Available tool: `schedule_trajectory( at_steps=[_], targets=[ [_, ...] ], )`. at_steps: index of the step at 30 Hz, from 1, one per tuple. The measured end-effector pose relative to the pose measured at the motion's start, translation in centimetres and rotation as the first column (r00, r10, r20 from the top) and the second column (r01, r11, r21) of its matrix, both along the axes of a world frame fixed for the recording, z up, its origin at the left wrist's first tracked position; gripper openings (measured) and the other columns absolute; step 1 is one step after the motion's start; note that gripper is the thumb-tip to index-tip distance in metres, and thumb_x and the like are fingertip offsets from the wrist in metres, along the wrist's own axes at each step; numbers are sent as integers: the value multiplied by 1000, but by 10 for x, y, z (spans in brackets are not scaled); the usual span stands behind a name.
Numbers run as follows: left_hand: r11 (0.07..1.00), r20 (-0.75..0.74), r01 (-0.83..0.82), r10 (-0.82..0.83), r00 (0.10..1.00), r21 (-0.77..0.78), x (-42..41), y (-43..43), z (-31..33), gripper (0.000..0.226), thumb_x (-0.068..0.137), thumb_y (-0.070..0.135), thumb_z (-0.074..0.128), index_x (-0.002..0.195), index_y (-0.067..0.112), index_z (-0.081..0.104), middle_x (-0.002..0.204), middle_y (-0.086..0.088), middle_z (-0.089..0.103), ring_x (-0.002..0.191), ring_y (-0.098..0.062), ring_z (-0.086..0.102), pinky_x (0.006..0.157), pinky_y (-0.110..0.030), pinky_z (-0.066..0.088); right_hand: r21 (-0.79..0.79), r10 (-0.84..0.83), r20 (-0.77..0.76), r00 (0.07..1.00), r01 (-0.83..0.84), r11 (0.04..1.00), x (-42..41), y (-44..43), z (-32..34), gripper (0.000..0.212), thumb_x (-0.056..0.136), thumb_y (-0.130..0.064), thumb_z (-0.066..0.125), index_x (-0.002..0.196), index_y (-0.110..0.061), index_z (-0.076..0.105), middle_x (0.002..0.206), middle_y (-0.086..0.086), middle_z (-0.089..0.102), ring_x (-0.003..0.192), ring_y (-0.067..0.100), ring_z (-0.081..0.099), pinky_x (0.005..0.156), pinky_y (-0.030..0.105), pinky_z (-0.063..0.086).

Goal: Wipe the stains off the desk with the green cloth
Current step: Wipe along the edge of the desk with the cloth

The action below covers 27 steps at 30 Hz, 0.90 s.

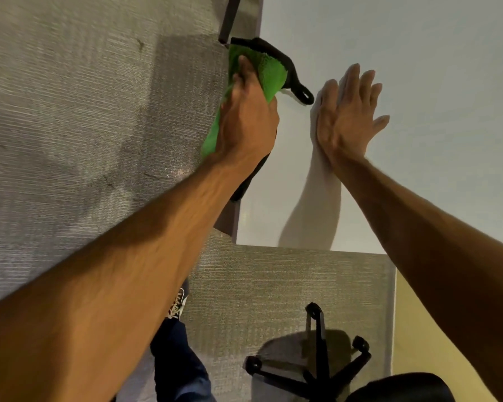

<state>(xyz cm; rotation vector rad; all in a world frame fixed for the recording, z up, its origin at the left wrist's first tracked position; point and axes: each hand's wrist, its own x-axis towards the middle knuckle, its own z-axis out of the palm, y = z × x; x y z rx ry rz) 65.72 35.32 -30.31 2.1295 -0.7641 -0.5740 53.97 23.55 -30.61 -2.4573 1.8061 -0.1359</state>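
Note:
The white desk (418, 47) fills the upper right of the head view. My left hand (246, 117) is closed around the green cloth (269, 74), which has a black trim and a black hanging loop, and holds it against the desk's left edge. Part of the cloth hangs over that edge toward the floor. My right hand (349, 117) lies flat on the desk top with its fingers spread, just right of the cloth's loop. No stains show on the visible desk surface.
Grey carpet (70, 111) lies left of and below the desk. A black office chair base with castors (317, 369) stands at the bottom right, beside a yellow wall strip (418, 329). My leg and a shoe (177, 309) appear at the bottom centre. A dark desk leg (230, 15) runs at the top.

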Motion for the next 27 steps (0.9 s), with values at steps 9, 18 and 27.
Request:
schedule_trajectory(
  at_steps=[9, 18, 27],
  targets=[
    [998, -40, 59, -60, 997, -5, -37, 66, 8, 69, 100, 23, 52, 156, 2, 17, 134, -23, 59, 120, -36, 60, 99, -47, 50, 76, 336, 36, 941, -337, 938, -40, 45, -1, 63, 109, -42, 14, 166, -16, 5, 175, 10, -2, 162, 30, -6, 129, 59, -6],
    [999, -132, 15, -20, 991, -40, -90, 140, 5, 73, 97, 21, 55, 157, 5, 17, 147, -21, 49, 132, -32, 52, 107, -44, 46, 41, 355, 18, 935, -356, 934, -44, 65, -4, 68, 108, -47, 16, 165, -12, 6, 175, 10, 2, 163, 28, -2, 129, 62, -4],
    [1000, -50, 27, -26, 998, 13, -41, 66, 8, 70, 100, 22, 52, 156, 3, 15, 129, -26, 60, 108, -40, 64, 90, -53, 53, 29, 325, 19, 946, -325, 945, -41, 65, -3, 66, 109, -48, 17, 166, -15, 8, 175, 7, 4, 163, 26, 0, 130, 60, -1]
  ],
)
